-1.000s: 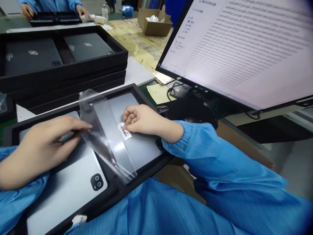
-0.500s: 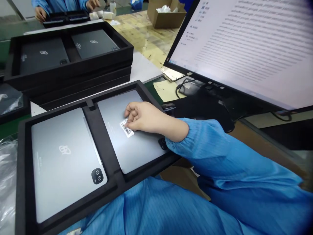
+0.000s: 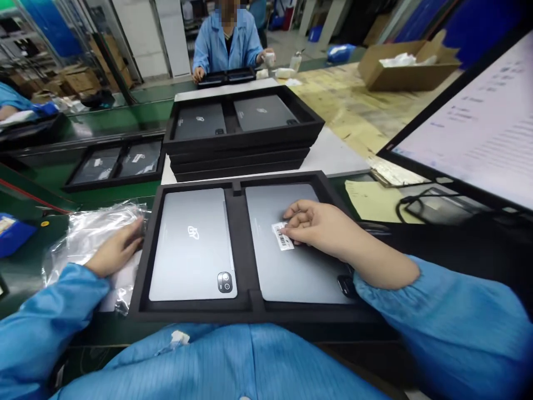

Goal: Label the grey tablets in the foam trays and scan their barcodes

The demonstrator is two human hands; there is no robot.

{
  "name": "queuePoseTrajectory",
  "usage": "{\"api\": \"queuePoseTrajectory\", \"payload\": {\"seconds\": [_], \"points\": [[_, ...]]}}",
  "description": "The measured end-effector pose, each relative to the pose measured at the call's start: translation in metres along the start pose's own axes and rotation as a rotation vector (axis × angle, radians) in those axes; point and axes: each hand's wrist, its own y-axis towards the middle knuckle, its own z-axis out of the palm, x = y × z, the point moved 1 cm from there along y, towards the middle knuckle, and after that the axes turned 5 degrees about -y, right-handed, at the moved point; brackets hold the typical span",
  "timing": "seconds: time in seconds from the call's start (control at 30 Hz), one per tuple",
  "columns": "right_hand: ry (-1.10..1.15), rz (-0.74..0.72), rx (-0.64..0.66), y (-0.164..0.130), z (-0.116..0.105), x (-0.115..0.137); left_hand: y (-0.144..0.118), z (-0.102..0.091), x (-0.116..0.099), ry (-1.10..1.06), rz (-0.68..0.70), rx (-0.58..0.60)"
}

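Note:
A black foam tray (image 3: 239, 244) in front of me holds two silver tablets lying back-up. My right hand (image 3: 322, 226) rests on the right tablet (image 3: 291, 266) and pinches a white barcode label (image 3: 282, 235) against its back. The left tablet (image 3: 192, 247) lies untouched, its camera at the near corner. My left hand (image 3: 116, 250) lies flat on a heap of clear plastic film (image 3: 89, 233) left of the tray, fingers spread, touching the tray's outer edge.
A stack of black trays (image 3: 241, 136) with dark tablets stands behind my tray. Another flat tray (image 3: 116, 164) lies to the left on the green belt. A monitor (image 3: 478, 128) leans in at right. A person in blue works at the far end beside a cardboard box (image 3: 406, 69).
My left hand carried the clear film off the right tablet to the pile at the left and now rests on it. The view has lifted. My right hand stays on the label.

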Motion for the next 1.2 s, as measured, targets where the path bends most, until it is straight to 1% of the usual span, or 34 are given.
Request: {"api": "queuePoseTrajectory", "payload": {"seconds": [0.03, 0.07, 0.1, 0.13, 0.17, 0.2, 0.23, 0.27, 0.3, 0.33, 0.37, 0.4, 0.43, 0.47, 0.5, 0.53, 0.57, 0.6, 0.67, 0.73, 0.77, 0.8, 0.87, 0.9, 0.93, 0.97, 1.0, 1.07, 1.1, 1.13, 1.17, 1.2], "points": [[0.006, -0.006, 0.009, 0.000, 0.001, 0.000, 0.008, 0.002, -0.001, -0.044, -0.036, -0.056], [0.011, -0.011, 0.018, 0.001, 0.002, 0.001, 0.018, -0.002, -0.008, -0.082, -0.049, -0.161], [0.014, -0.015, 0.022, 0.001, 0.003, 0.001, 0.028, -0.010, -0.021, -0.105, -0.023, -0.296], [0.019, -0.019, 0.020, 0.002, 0.003, 0.002, 0.038, -0.021, -0.040, -0.111, 0.054, -0.434], [0.029, -0.026, 0.011, 0.002, 0.003, 0.003, 0.048, -0.030, -0.066, -0.113, 0.186, -0.522], [0.050, -0.036, -0.012, 0.002, 0.002, 0.005, 0.057, -0.036, -0.097, -0.094, 0.366, -0.549], [0.086, -0.050, -0.050, 0.002, 0.000, 0.006, 0.065, -0.037, -0.131, -0.071, 0.561, -0.500], [0.137, -0.069, -0.101, 0.001, -0.004, 0.008, 0.072, -0.031, -0.167, -0.060, 0.768, -0.338], [0.196, -0.096, -0.168, -0.002, -0.010, 0.009, 0.077, -0.019, -0.203, -0.031, 0.934, -0.080], [0.256, -0.130, -0.248, -0.006, -0.016, 0.009, 0.081, -0.003, -0.236, -0.013, 1.045, 0.132], [0.311, -0.167, -0.334, -0.011, -0.024, 0.009, 0.083, 0.016, -0.266, -0.006, 1.141, 0.301], [0.356, -0.202, -0.420, -0.017, -0.032, 0.009, 0.085, 0.037, -0.291, 0.009, 1.208, 0.422], [0.387, -0.233, -0.498, -0.024, -0.041, 0.007, 0.087, 0.058, -0.312, 0.021, 1.243, 0.489], [0.403, -0.255, -0.567, -0.031, -0.049, 0.005, 0.089, 0.078, -0.329, 0.032, 1.264, 0.515], [0.405, -0.267, -0.618, -0.038, -0.057, 0.002, 0.093, 0.094, -0.341, 0.044, 1.273, 0.510], [0.397, -0.268, -0.653, -0.044, -0.064, -0.001, 0.096, 0.106, -0.349, 0.051, 1.278, 0.489], [0.378, -0.259, -0.675, -0.049, -0.070, -0.004, 0.101, 0.115, -0.355, 0.053, 1.286, 0.465], [0.350, -0.238, -0.693, -0.052, -0.076, -0.007, 0.105, 0.120, -0.358, 0.049, 1.294, 0.447], [0.278, -0.170, -0.739, -0.055, -0.085, -0.010, 0.112, 0.120, -0.362, 0.018, 1.286, 0.410], [0.209, -0.098, -0.778, -0.051, -0.087, -0.009, 0.115, 0.108, -0.363, -0.063, 1.262, 0.329], [0.175, -0.073, -0.761, -0.047, -0.085, -0.007, 0.115, 0.100, -0.363, -0.129, 1.259, 0.254], [0.136, -0.062, -0.711, -0.043, -0.081, -0.005, 0.113, 0.089, -0.361, -0.213, 1.265, 0.158], [0.010, -0.081, -0.537, -0.032, -0.067, 0.001, 0.109, 0.067, -0.354, -0.391, 1.305, -0.054], [-0.093, -0.101, -0.452, -0.028, -0.058, 0.004, 0.107, 0.057, -0.350, -0.468, 1.328, -0.153], [-0.219, -0.125, -0.393, -0.024, -0.050, 0.007, 0.105, 0.049, -0.345, -0.524, 1.347, -0.232], [-0.358, -0.145, -0.368, -0.021, -0.043, 0.009, 0.104, 0.042, -0.340, -0.554, 1.361, -0.286], [-0.489, -0.161, -0.371, -0.019, -0.037, 0.011, 0.104, 0.039, -0.335, -0.561, 1.370, -0.316], [-0.667, -0.180, -0.443, -0.018, -0.033, 0.010, 0.105, 0.040, -0.330, -0.523, 1.369, -0.318], [-0.693, -0.191, -0.503, -0.019, -0.035, 0.008, 0.105, 0.046, -0.328, -0.485, 1.363, -0.292], [-0.678, -0.200, -0.576, -0.021, -0.038, 0.006, 0.104, 0.054, -0.328, -0.437, 1.355, -0.243], [-0.633, -0.202, -0.662, -0.023, -0.042, 0.002, 0.104, 0.063, -0.330, -0.377, 1.344, -0.168], [-0.570, -0.202, -0.752, -0.026, -0.047, -0.002, 0.102, 0.074, -0.332, -0.303, 1.323, -0.067]]}}
